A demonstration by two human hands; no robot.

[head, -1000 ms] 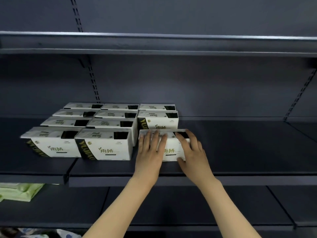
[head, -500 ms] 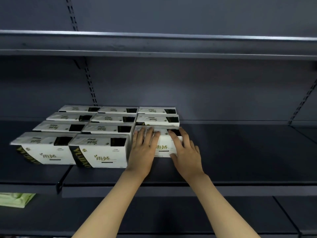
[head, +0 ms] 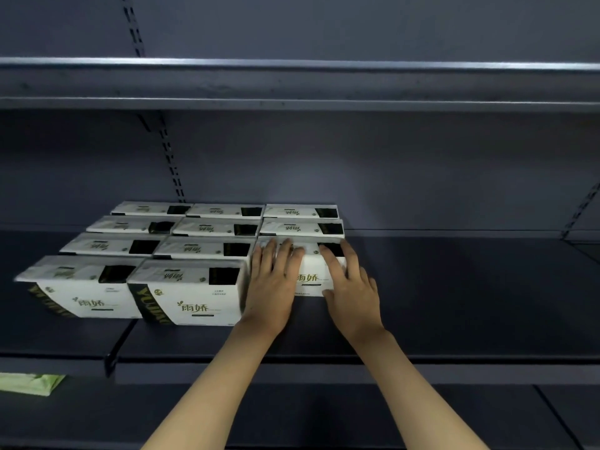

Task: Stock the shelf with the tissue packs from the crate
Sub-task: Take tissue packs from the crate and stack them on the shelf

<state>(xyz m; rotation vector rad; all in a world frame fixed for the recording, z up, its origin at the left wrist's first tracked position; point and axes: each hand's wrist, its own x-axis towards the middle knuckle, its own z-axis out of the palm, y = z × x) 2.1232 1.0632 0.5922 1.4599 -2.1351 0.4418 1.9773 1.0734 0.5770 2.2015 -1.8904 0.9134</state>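
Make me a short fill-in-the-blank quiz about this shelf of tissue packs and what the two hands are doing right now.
1. Both hands, left hand and right hand, rest on the same white rectangular tissue pack, which sits in the ____ column of packs.
2. That column holds ____ packs.
3. The dark metal shelf is bare to the ____ of the packs.
4. A ____ soft package lies on the lower shelf.

Missing words: right; three; right; green

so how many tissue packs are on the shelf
11 tissue packs: two left columns hold four each, the right column holds three, its front one under both hands. None seem hidden.
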